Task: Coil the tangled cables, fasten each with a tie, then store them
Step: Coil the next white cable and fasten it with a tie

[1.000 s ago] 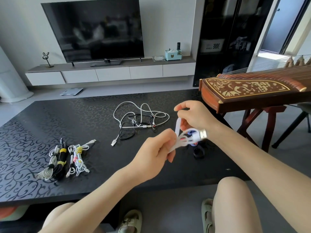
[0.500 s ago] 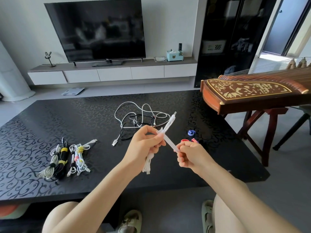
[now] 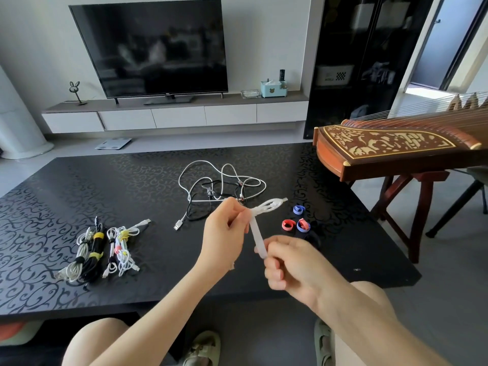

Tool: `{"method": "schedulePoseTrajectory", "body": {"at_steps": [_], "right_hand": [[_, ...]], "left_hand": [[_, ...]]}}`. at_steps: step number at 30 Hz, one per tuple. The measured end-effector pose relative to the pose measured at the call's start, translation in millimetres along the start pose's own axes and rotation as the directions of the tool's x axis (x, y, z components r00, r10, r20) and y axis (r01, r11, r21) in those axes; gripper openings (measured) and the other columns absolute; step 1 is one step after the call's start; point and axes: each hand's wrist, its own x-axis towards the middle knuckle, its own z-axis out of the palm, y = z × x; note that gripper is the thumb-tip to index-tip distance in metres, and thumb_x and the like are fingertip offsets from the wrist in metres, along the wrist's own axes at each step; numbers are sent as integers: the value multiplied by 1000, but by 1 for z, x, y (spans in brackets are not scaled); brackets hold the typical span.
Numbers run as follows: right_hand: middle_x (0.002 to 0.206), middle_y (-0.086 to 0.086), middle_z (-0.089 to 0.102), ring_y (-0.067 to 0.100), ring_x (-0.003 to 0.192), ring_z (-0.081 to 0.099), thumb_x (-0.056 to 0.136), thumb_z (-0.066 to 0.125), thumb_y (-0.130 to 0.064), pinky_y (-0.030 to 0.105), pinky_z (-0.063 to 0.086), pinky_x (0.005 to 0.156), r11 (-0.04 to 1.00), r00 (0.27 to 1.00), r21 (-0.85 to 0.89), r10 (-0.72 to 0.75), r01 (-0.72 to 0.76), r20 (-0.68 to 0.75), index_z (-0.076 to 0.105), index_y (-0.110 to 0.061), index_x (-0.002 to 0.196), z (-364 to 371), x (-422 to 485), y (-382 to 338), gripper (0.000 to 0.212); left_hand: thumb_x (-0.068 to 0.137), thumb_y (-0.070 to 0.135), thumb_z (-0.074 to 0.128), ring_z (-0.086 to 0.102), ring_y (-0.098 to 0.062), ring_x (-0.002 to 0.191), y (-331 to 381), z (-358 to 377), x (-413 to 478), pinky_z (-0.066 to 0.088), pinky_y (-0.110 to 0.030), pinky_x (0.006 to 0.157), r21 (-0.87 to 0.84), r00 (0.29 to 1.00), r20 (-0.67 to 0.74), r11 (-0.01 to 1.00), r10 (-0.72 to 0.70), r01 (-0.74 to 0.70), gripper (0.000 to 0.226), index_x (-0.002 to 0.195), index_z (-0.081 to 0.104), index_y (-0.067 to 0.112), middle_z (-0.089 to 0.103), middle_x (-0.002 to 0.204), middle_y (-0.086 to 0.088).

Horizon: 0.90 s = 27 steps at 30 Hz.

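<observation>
1. Nearest you, below the table edge, your bare knees and a pale sandal (image 3: pixel 203 348) show over the grey floor.
2. Above the near half of the black patterned table (image 3: pixel 52 196), your left hand (image 3: pixel 224 239) grips a white coiled cable (image 3: pixel 269 206), fingers curled round its middle; the loops and a plug stick out up and to the right.
3. Just below that, your right hand (image 3: pixel 293 265) pinches the free end of a white tie (image 3: pixel 257 237) between thumb and fingers; the strap runs up from the pinch to the coil at your left hand.
4. On the table to your left lie tied coils; a black and white bundle (image 3: pixel 87 257) has yellow ties; just beside it, a white bundle (image 3: pixel 121 247) has yellow and pink ones.
5. Right of your hands, rolled spare ties (image 3: pixel 287 225) in red and blue sit close together.
6. Farther back, at mid-table, a tangle of white and black cables (image 3: pixel 219 186) lies loose.
7. Beyond, a wooden zither (image 3: pixel 390 146) stands at the right; a television (image 3: pixel 155 46) sits on a low cabinet by the wall.
</observation>
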Motion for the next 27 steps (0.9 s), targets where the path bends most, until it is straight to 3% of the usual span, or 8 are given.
{"method": "schedulePoseTrajectory", "body": {"at_steps": [6,10,13,16,19,22,24,27], "right_hand": [[39,3,50,5,24,33,83,29,9,11,24,26,826,966,500,227,-260,128,56,-1,86,-3,-7,-60,29],[41,7,51,6,24,37,88,32,6,10,30,28,799,965,543,242,-259,105,60,5,88,2,-4,-67,28],[56,8,57,7,28,44,89,37,8,13,38,30,834,975,509,216,-214,56,62,9,88,6,-3,-65,24],[49,5,54,7,33,50,91,40,6,14,44,34,920,990,367,130,-140,50,62,9,92,0,-6,-66,22],[49,2,47,7,38,45,91,51,-3,18,38,33,995,998,89,-58,55,28,66,2,104,-19,-9,-63,21],[51,4,46,10,41,42,92,54,-13,20,32,36,950,948,-100,-305,296,-95,71,-6,102,-45,-5,-57,21],[56,5,54,13,47,48,94,51,-9,21,39,40,893,889,-244,-424,378,-176,71,-13,103,-56,1,-49,22],[85,1,71,15,75,66,95,50,-13,25,53,63,849,894,-349,-443,396,-65,67,-25,113,-54,10,-32,27]], "left_hand": [[87,0,52,40,-4,55,2,0,-11,31,-13,54,236,912,192,885,362,-401,16,71,54,4,49,58,5],[84,0,58,35,-14,54,4,-3,-11,34,-22,54,274,809,291,765,511,-583,17,68,53,0,37,56,6],[86,6,61,35,-21,49,2,-2,-10,33,-30,49,318,817,287,755,500,-573,26,63,49,-1,38,51,-3],[90,11,61,38,-16,48,2,1,-11,34,-27,48,224,943,198,924,268,-310,23,68,54,6,50,53,-5],[90,8,60,36,-12,45,10,0,-8,30,-18,43,-167,979,170,975,-115,144,28,63,54,13,55,52,-3],[87,4,59,31,-9,39,16,-6,0,22,-16,34,-448,874,328,755,-360,479,29,60,50,11,51,51,-5],[79,7,58,30,-6,37,21,-9,2,19,-14,31,-534,774,481,561,-413,632,16,68,47,9,48,50,-2],[73,8,58,34,-5,39,25,-8,3,24,-12,30,-623,648,643,214,-408,753,9,78,51,4,45,52,-1]]}}
